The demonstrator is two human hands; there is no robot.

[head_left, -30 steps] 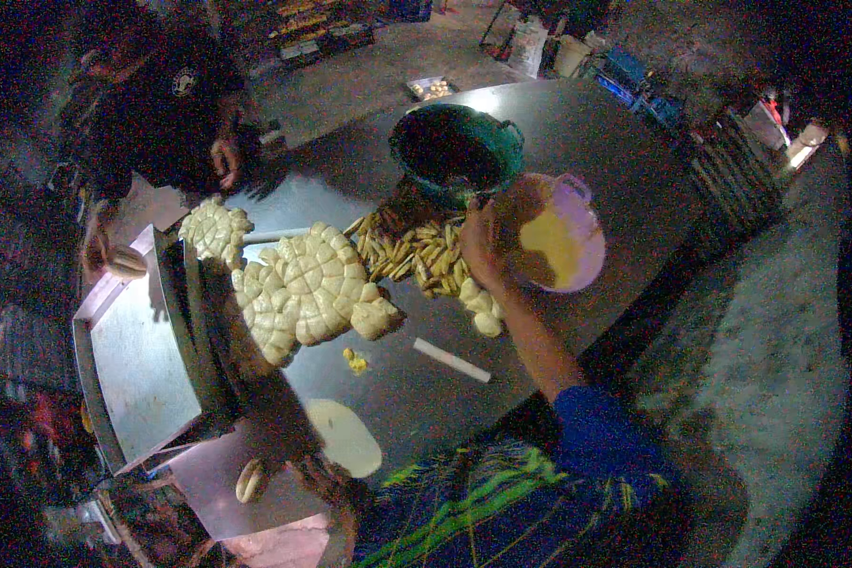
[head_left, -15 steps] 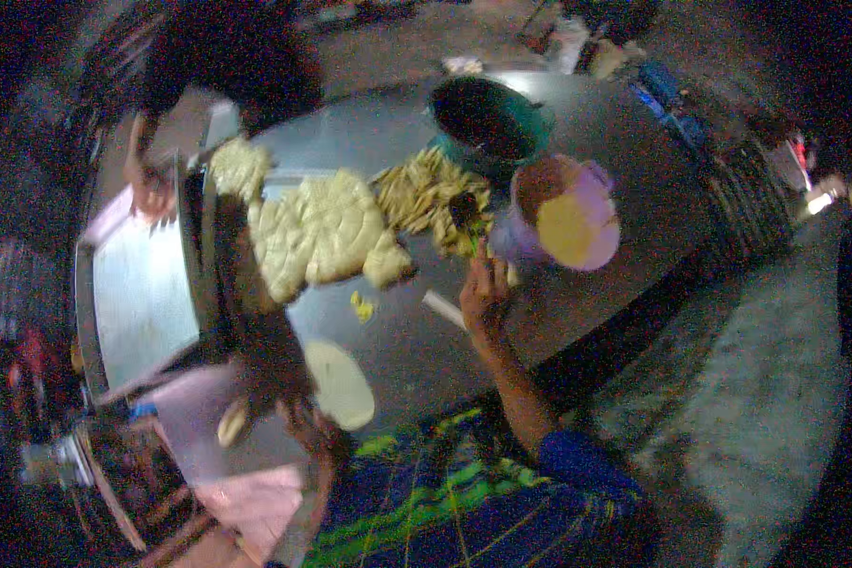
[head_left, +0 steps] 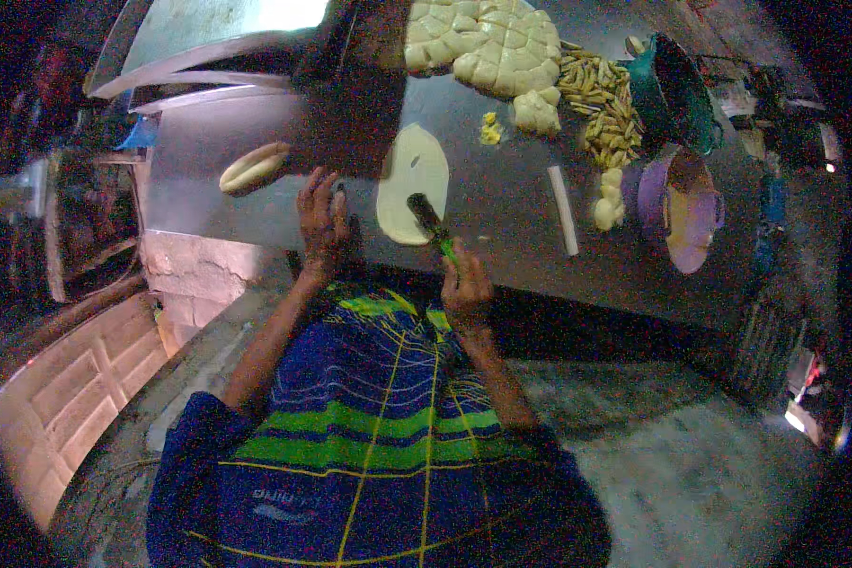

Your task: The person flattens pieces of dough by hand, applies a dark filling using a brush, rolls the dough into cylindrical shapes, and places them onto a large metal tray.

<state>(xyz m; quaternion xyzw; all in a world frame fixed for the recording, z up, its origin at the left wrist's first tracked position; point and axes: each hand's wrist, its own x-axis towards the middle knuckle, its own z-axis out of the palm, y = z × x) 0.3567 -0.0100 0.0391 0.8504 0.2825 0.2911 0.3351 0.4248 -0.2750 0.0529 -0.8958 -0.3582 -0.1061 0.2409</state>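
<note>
In my right hand [head_left: 468, 292] is a brush [head_left: 430, 220] with a green handle and dark bristles. Its bristle end lies over a flat, oval sheet of dough [head_left: 412, 168] on the metal table. My left hand [head_left: 322, 220] rests on the table just left of that sheet, fingers stretched out and holding nothing. Farther left lies a long rolled piece of dough [head_left: 254, 168]. To the right of the sheet are a white stick [head_left: 563, 210], perhaps a rolling pin, and a small yellow lump [head_left: 489, 129].
A large mass of cut dough pieces [head_left: 492, 43] lies at the back, beside a heap of pale yellow strips [head_left: 604, 99]. Right of these stand a dark green basin [head_left: 667, 90] and a tilted purple tub [head_left: 677, 208] with yellow contents. A metal tray [head_left: 208, 33] occupies the back left.
My right hand has brought the brush from beside the purple tub leftward to the flat dough. My left hand lies beside the sheet. The view has shifted, and the other person has left it.
</note>
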